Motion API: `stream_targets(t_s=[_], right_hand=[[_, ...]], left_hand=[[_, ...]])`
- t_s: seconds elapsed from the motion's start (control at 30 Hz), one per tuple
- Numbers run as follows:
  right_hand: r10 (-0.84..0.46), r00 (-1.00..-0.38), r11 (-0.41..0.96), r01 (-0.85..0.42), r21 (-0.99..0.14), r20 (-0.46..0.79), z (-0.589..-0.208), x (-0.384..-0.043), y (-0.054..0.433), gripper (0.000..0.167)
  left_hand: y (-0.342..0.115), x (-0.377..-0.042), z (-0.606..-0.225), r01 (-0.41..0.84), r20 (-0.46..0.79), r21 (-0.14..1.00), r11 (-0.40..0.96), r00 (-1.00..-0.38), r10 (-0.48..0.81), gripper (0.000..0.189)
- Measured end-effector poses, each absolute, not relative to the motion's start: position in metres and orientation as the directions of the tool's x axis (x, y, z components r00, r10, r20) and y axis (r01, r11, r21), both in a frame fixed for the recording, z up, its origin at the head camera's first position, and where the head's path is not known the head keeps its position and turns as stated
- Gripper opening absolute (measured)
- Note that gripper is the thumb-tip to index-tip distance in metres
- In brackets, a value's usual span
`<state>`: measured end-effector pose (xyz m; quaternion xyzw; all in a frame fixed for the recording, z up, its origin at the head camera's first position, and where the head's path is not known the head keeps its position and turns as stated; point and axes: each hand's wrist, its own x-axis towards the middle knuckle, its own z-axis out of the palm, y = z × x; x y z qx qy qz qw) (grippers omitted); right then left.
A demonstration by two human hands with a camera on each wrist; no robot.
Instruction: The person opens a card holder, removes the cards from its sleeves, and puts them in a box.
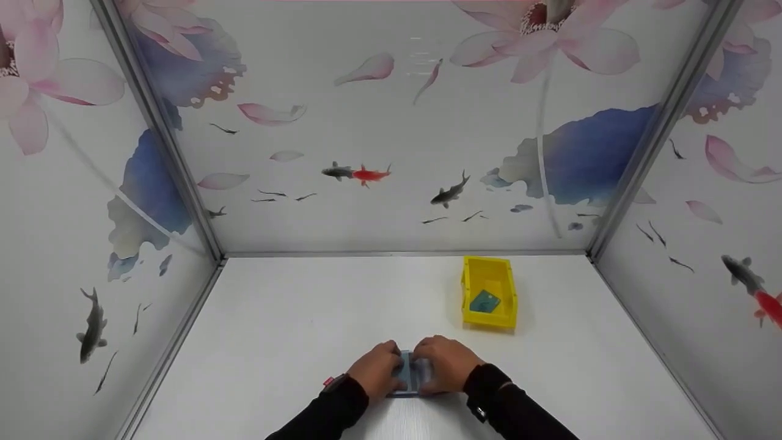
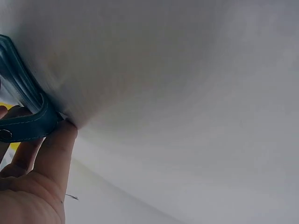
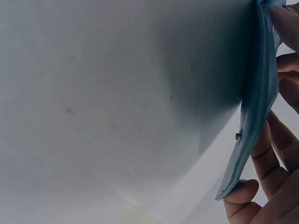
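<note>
A teal card holder (image 1: 404, 374) with clear sleeves lies open between both hands, low in the middle of the head view. My left hand (image 1: 374, 370) grips its left side. Its right side is held by my right hand (image 1: 449, 363), whose fingers hide part of the sleeves. In the left wrist view, the stitched strap (image 2: 29, 128) with a snap sits against the left fingers, beside layered sleeves. The right wrist view shows the cover (image 3: 259, 93) edge-on, with a small metal snap stud (image 3: 238, 136) and fingers along its far side.
A yellow bin (image 1: 514, 305) stands on the white table (image 1: 293, 311), beyond the right hand. Inside it lies a small teal flat piece (image 1: 485, 301). Printed panels with metal frame edges (image 1: 391, 253) enclose the table at the back and both sides.
</note>
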<state>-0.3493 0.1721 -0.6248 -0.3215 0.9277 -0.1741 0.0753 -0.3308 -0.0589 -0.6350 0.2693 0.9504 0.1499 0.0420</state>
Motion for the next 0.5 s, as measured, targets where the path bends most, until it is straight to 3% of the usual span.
stream_targets(t_s=[0.5], right_hand=[[-0.633,-0.774,0.708,-0.579,-0.403,0.0,-0.6277,-0.3465,0.1702,0.05]], left_hand=[[-0.0673,-0.3336,-0.6374,0.502,-0.011,0.393,0.771,-0.835,0.549,0.049]])
